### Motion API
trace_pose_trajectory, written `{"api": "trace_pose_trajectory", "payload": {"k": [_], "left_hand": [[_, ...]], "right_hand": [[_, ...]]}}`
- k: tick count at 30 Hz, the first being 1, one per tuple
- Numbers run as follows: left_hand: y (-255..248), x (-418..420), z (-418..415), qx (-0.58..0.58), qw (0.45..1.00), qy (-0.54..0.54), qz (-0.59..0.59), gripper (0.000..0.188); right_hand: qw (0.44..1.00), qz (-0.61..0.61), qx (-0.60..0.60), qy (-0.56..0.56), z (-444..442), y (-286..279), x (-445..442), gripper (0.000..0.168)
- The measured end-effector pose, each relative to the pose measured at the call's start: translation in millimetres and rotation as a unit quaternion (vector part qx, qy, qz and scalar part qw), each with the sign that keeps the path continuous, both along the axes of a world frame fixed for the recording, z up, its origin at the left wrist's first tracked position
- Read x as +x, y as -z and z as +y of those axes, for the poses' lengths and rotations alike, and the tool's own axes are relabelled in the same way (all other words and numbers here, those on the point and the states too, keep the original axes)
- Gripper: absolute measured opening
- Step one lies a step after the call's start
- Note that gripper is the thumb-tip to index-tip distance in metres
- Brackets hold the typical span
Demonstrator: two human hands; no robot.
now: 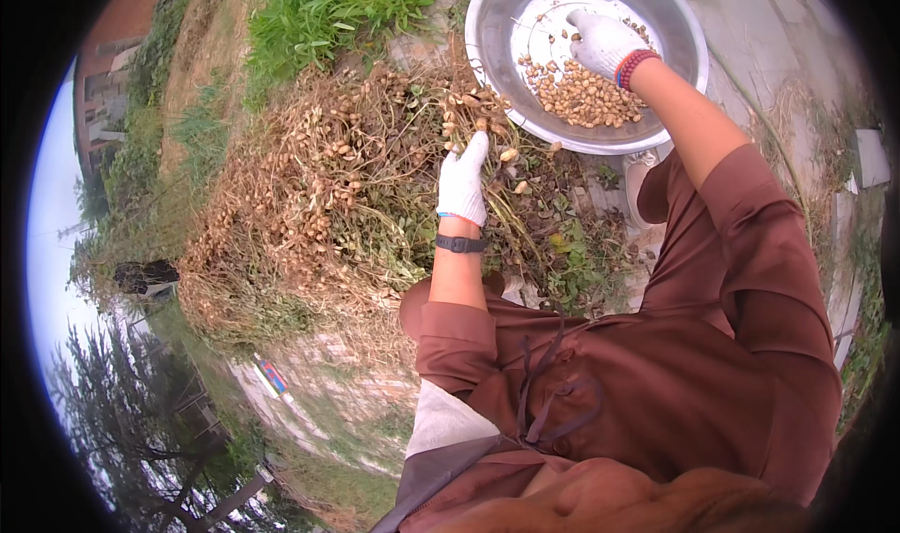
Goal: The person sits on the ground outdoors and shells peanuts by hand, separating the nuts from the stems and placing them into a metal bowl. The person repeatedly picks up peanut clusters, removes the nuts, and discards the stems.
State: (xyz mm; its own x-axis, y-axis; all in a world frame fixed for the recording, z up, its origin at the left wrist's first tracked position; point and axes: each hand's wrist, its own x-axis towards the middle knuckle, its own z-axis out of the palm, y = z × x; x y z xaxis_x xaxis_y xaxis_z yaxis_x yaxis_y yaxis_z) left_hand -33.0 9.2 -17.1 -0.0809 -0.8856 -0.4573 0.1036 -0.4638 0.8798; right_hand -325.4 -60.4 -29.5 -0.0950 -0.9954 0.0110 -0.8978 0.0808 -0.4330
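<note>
My left hand (pixel 464 174), in a white knit glove, is at the right side of a large heap of pulled peanut plants (pixel 302 174). Its fingers are closed around part of a peanut plant (pixel 471 107) with pods and dry roots attached. My right hand (pixel 606 41), also gloved in white, is over a wide metal basin (pixel 685 13), fingers bent; whether it holds a pod cannot be told. Picked peanuts (pixel 583 97) lie in the basin, below and beside that hand. A few loose pods (pixel 508 155) rest on the stems between the left hand and the basin.
Leafy green plants (pixel 323 13) grow beyond the heap. A hose or thin pole (pixel 756 104) runs over the paving right of the basin. My shoe (pixel 636 185) is close to the basin's near edge. A small red and blue box (pixel 273 377) lies on the ground at the lower left.
</note>
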Motion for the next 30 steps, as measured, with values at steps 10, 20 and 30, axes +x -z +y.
{"api": "trace_pose_trajectory", "payload": {"k": [10,20,30], "left_hand": [[10,11,-3,0.044,0.989,0.072,0.125,0.043],[8,7,9,0.008,0.995,0.072,0.073,0.042],[-5,6,6,-0.032,0.994,0.103,0.000,0.040]], "right_hand": [[0.883,-0.411,0.068,-0.215,43,-1,74,0.042],[0.903,-0.368,0.016,-0.220,49,4,107,0.074],[0.851,-0.468,0.095,-0.218,36,20,107,0.080]]}}
